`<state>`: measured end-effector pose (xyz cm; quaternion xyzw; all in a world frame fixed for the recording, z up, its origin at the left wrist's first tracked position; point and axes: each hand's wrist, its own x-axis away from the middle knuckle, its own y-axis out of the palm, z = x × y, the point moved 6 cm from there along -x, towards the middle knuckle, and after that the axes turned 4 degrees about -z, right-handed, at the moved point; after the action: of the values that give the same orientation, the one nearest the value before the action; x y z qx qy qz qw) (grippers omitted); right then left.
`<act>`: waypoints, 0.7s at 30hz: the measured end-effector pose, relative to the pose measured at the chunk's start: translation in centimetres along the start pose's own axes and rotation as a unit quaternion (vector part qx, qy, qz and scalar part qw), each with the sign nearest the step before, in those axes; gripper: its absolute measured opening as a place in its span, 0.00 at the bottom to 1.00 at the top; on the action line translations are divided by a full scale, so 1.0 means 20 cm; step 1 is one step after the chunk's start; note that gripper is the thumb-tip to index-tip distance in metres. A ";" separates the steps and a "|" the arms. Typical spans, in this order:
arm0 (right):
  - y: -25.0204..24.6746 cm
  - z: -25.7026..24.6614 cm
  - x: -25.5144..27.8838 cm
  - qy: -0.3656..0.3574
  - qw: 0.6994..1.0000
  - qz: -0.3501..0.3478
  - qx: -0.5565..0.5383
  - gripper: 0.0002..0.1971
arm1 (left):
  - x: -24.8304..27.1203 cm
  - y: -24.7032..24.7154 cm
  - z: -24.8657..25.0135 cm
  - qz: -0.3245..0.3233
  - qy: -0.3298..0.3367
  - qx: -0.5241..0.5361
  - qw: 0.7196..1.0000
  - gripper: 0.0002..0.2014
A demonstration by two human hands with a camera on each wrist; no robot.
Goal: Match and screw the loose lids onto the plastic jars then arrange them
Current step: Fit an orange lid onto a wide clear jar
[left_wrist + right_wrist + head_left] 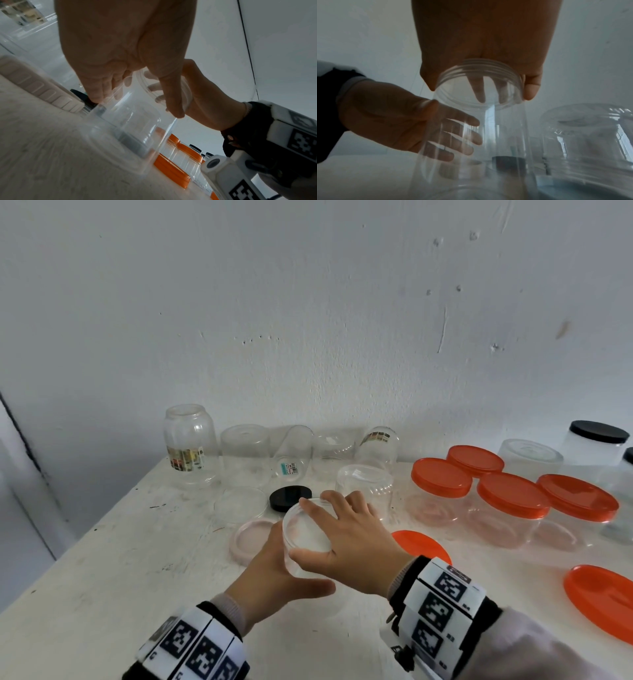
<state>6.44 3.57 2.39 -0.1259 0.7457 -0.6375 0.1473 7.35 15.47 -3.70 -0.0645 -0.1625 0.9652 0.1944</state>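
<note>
A clear plastic jar (303,568) stands upright near the middle of the white table (102,577). My left hand (274,570) wraps round its side, thumb across the near wall. My right hand (346,532) lies spread over a clear lid (305,529) on the jar's mouth, thumb and fingertips curled over its rim. The right wrist view shows the threaded lid (479,75) under the palm and my left hand (393,115) seen through the jar (471,135). In the left wrist view, my left hand (120,54) clasps the jar (133,121).
Loose pink lid (251,537), clear lid (241,505) and black lid (290,497) lie just behind the jar. Several clear jars (191,443) stand inverted along the wall. Orange-lidded jars (442,481) cluster at right, with loose orange lids (603,601) near the front.
</note>
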 end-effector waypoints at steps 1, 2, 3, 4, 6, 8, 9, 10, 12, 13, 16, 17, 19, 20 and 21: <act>0.00 0.00 0.00 -0.001 1.000 0.000 -0.010 0.43 | 0.00 0.00 0.00 0.000 0.000 -0.008 1.000 0.49; 0.01 0.01 0.00 -0.003 1.000 0.000 -0.018 0.44 | 0.00 0.00 0.01 0.000 -0.001 -0.017 1.000 0.49; 0.01 0.01 0.00 -0.003 1.000 0.000 -0.024 0.45 | 0.00 0.00 0.02 -0.001 -0.003 -0.028 1.000 0.48; 0.02 0.01 0.00 -0.004 1.000 -0.002 -0.031 0.45 | 0.00 0.00 0.03 -0.002 -0.005 -0.040 0.999 0.47; 0.03 0.01 0.00 -0.009 0.999 -0.004 -0.050 0.43 | 0.00 0.00 0.03 -0.003 -0.014 -0.059 0.998 0.47; 0.03 0.02 0.00 -0.012 0.998 -0.011 -0.067 0.42 | 0.00 -0.01 0.03 -0.003 -0.021 -0.064 0.998 0.49; 0.04 0.02 0.00 -0.013 0.997 -0.015 -0.071 0.42 | 0.00 -0.01 0.03 -0.004 -0.023 -0.064 0.998 0.51; 0.03 0.02 0.00 -0.015 0.997 -0.018 -0.075 0.42 | 0.00 -0.01 0.04 -0.004 -0.024 -0.066 0.997 0.52; 0.03 0.02 0.01 -0.022 0.996 -0.022 -0.084 0.42 | 0.00 -0.02 0.04 -0.006 -0.029 -0.078 0.997 0.52; 0.03 0.02 0.01 -0.025 0.995 -0.026 -0.089 0.42 | 0.00 -0.02 0.04 -0.008 -0.030 -0.087 0.996 0.52; 0.04 0.02 0.01 -0.041 0.993 -0.041 -0.106 0.43 | -0.01 -0.03 0.03 -0.008 -0.023 -0.109 0.994 0.56; 0.04 0.03 0.01 -0.050 0.991 -0.054 -0.116 0.43 | -0.02 -0.03 0.02 0.002 -0.027 -0.116 0.993 0.59; 0.03 0.05 0.01 -0.074 0.982 -0.092 -0.147 0.42 | -0.02 -0.03 0.01 0.017 -0.053 -0.114 0.992 0.62; 0.02 0.08 0.01 -0.087 0.976 -0.110 -0.166 0.41 | -0.02 -0.02 0.00 0.016 -0.058 -0.094 0.994 0.60; 0.00 0.11 0.01 -0.099 0.970 -0.124 -0.187 0.39 | -0.02 -0.02 0.00 0.011 -0.054 -0.070 0.996 0.56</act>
<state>7.16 1.57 2.06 -0.3049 0.8120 -0.4845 0.1138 7.79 15.70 -3.50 -0.0274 -0.2394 0.9557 0.1693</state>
